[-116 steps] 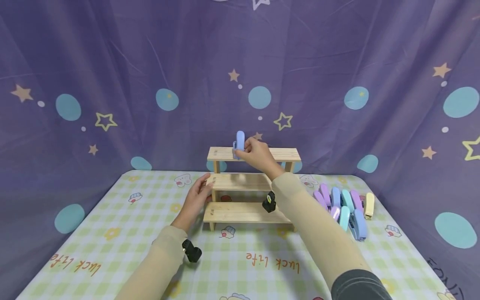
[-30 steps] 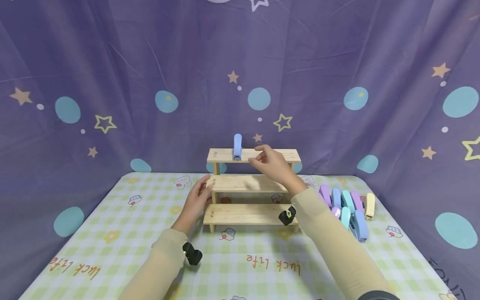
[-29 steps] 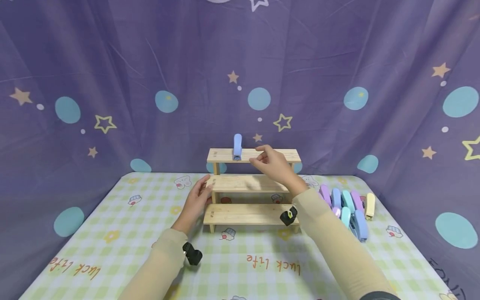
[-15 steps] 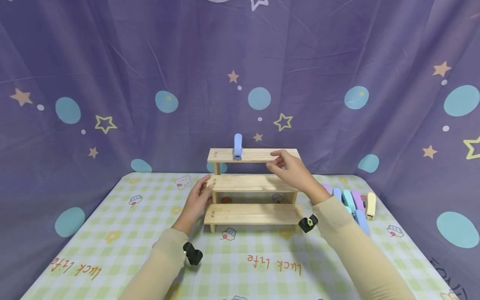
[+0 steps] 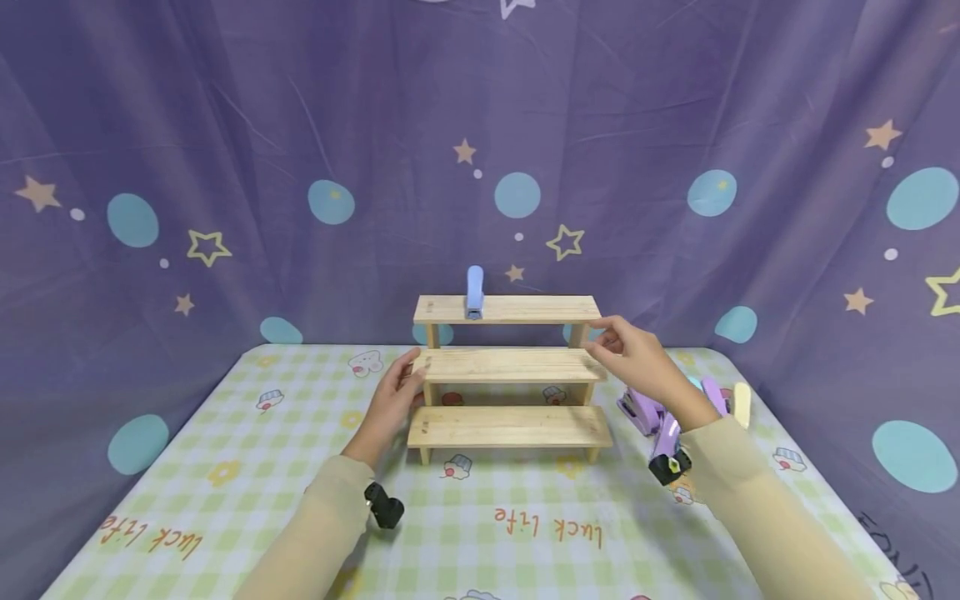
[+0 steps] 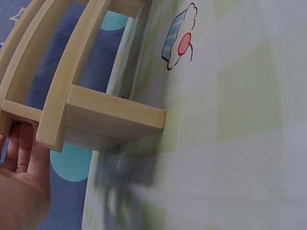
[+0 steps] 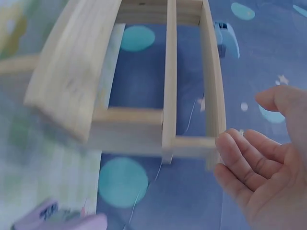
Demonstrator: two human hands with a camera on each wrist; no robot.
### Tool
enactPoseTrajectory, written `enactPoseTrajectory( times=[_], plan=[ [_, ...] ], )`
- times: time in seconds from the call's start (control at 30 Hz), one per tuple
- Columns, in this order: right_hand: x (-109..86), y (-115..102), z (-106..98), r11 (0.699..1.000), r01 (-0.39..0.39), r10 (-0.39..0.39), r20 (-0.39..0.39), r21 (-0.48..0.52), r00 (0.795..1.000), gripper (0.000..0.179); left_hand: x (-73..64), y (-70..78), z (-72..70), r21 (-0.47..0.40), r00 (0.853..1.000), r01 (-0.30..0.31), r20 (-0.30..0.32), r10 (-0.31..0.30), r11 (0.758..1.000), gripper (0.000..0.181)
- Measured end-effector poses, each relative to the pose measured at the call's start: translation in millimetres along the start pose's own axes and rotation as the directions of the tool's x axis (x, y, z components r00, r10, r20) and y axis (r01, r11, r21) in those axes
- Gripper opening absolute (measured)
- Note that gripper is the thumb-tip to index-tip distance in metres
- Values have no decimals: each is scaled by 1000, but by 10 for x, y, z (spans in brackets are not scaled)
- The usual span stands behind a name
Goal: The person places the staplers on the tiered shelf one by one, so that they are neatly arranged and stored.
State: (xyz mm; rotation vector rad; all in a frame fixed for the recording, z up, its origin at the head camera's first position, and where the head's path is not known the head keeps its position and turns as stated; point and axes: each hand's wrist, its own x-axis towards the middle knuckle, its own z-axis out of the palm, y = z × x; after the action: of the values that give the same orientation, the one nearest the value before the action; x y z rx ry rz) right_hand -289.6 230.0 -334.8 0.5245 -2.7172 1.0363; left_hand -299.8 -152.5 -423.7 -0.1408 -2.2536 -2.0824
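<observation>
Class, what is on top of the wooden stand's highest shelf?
A blue stapler stands left of centre on the highest shelf. What lies directly beneath it is covered.

Worn on the head, one camera looks forward and down from well back, framing the whole three-tier pale wooden stand (image 5: 510,365), the green-and-white checked surface (image 5: 225,417) and the purple star-patterned fabric curtain (image 5: 420,100). The left wrist view, close and rolled sideways, faces the stand's left end past the left hand (image 6: 24,187). The right wrist view, near and rolled oppositely, faces its right end beside the right hand (image 7: 273,187). It shares the slim light-blue stapler (image 5: 475,292) with the head view; all three share stand, surface and curtain.
</observation>
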Motion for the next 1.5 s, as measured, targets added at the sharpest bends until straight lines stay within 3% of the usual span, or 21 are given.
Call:
enactPoseTrajectory(
  times=[0.57,0.87,1.17,1.27,1.5],
  plan=[
    [-570,520,-419,990,-64,64,-9,-128,998,48,5,-19,14,-22,1000,-20,2,20,1000,52],
    [-917,808,-595,976,-141,140,-22,-165,990,44,11,-28,13,-34,1000,-5,12,6,999,53],
    [-1167,1121,-667,968,-209,214,17,-142,977,51,-186,283,52,-14,1000,1,23,0,1000,53],
    [-1225,1193,-668,964,-229,235,30,-137,971,53,-200,314,54,-15,1000,2,24,-2,1000,53],
    [-1312,1322,-610,947,-293,300,35,-132,953,58,-50,96,19,-48,1000,2,21,-1,999,54]
  ],
)
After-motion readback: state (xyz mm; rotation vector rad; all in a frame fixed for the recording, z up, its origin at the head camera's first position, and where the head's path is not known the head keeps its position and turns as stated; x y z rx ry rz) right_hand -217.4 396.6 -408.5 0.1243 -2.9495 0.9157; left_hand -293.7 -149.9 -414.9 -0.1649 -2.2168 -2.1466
